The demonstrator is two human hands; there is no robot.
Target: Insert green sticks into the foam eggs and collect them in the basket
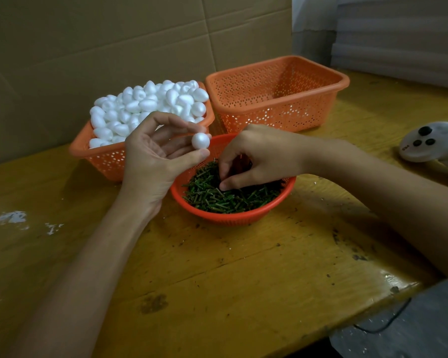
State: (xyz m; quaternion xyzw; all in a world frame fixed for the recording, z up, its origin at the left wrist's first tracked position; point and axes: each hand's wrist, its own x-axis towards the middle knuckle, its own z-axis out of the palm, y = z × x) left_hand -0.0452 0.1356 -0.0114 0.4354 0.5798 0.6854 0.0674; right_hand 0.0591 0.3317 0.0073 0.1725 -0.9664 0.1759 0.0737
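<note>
A worn yellow wooden counter (217, 280) carries everything, with cardboard (114, 34) standing behind it; at the back right sits an orange rectangular basket (277, 117), nothing showing inside it; just to its left a second orange basket (101, 157) is heaped with white foam eggs (145, 104); nearer, a round orange bowl (233, 215) holds green sticks (225, 197); the right hand (259, 156) reaches into them, fingertips pinched among the sticks; the left hand (153, 156) pinches a single foam egg (200, 140) between thumb and fingertips above the bowl's rim.
</note>
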